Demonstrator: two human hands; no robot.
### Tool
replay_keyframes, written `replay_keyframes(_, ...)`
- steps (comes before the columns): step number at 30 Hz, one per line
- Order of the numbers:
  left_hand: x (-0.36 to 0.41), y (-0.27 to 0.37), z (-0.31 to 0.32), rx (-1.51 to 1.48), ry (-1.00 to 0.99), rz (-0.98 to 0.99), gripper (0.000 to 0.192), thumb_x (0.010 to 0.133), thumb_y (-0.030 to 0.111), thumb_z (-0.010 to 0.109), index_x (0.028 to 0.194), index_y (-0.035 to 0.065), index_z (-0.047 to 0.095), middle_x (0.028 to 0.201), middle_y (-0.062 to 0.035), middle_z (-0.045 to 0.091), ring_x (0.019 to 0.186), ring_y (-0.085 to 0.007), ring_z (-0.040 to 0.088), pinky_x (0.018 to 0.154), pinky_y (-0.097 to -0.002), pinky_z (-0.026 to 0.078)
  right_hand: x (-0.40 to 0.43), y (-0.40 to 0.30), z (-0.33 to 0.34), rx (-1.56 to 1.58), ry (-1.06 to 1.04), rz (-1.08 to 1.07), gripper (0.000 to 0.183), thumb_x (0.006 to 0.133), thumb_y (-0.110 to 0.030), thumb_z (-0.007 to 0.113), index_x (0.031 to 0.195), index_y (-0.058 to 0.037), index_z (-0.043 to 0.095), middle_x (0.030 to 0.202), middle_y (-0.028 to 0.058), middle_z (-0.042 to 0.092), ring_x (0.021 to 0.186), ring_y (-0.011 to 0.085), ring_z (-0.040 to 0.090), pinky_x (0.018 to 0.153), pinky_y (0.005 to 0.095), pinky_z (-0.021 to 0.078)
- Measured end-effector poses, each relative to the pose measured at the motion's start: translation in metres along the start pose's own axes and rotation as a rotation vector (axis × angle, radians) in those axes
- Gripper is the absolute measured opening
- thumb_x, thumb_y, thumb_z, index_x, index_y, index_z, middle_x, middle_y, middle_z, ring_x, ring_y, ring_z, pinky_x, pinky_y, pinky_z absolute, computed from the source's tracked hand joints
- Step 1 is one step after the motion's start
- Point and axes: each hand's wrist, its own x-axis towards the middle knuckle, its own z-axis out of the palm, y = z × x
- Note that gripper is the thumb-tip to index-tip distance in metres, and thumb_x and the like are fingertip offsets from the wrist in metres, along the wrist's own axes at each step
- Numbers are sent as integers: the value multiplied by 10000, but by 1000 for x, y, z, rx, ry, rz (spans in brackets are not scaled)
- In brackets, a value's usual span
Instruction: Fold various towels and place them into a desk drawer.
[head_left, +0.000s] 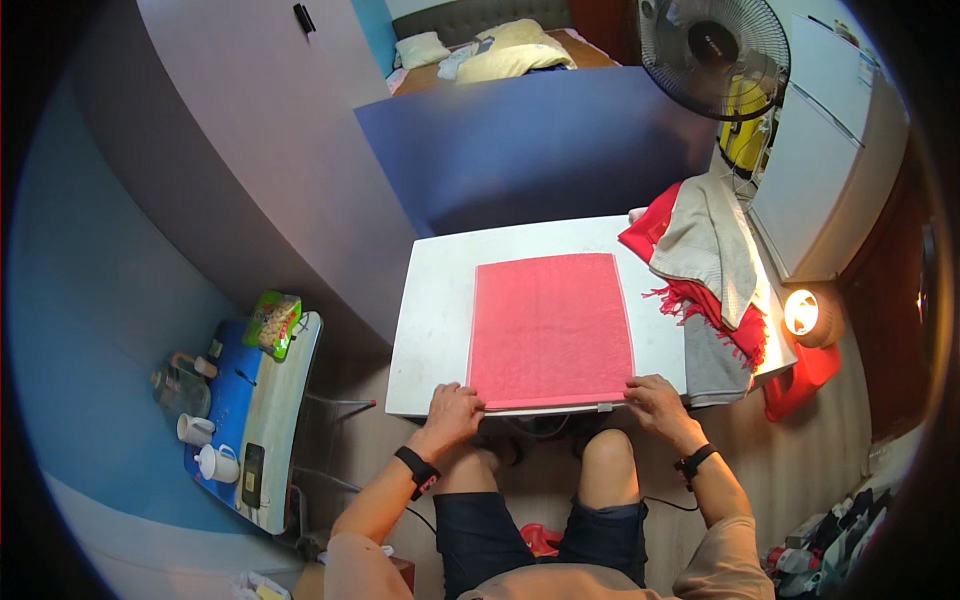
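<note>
A pink towel (551, 330) lies spread out flat on a white table (431, 322), its near edge along the table's front. My left hand (456, 411) grips the near left corner between thumb and fingers. At the near right corner, my right hand (657, 401) pinches the cloth the same way. A small white tag (604, 407) hangs from the near edge, closer to the right hand. Both of my wrists wear black bands.
Red and grey cloths (709, 255) are heaped on the table's right end. Beyond stand a lit lamp (802, 313), a red stool (802, 379), a fan (714, 56) and a white fridge (817, 142). A side table (274, 420) at left holds white mugs (217, 463), a phone (253, 476) and a glass jug (180, 390).
</note>
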Motion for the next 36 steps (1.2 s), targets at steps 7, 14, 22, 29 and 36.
replay_keyframes(7,102,-20,-32,-93,161,-23,378,802,274,678,1089,28,678,1186,-231,621,1152,-416,539,997,-505,405,82,5,-10,78,83,73,317,881,-153,651,1150,13,648,1214,217,626,1140,376,573,976,445,467)
replay_keyframes(14,235,-40,32,-43,154,-59,658,899,422,593,1427,61,438,1497,-250,375,1389,-437,330,1143,-521,256,213,76,55,-189,-111,138,587,956,-318,545,1441,-14,411,1507,210,387,1390,390,361,1158,446,288)
replay_keyframes(22,238,-98,41,-6,-2,-149,706,947,522,463,1536,163,311,1603,-218,197,1473,-436,161,1190,-552,95,206,142,31,-449,-265,177,673,977,-432,460,1500,-29,332,1569,176,308,1469,335,240,1185,485,170)
replay_keyframes(29,201,-105,44,253,117,-350,691,939,458,520,1524,137,336,1600,-214,209,1475,-434,156,1166,-605,105,190,114,32,-467,-180,347,682,948,-340,540,1495,-5,308,1544,235,315,1428,387,304,1151,522,237)
replay_keyframes(36,100,-42,48,47,31,19,681,929,432,539,1491,83,373,1569,-228,263,1442,-462,207,1160,-602,156,110,39,51,-397,-413,-146,712,919,-421,570,1488,-50,357,1548,207,328,1447,386,270,1165,561,205)
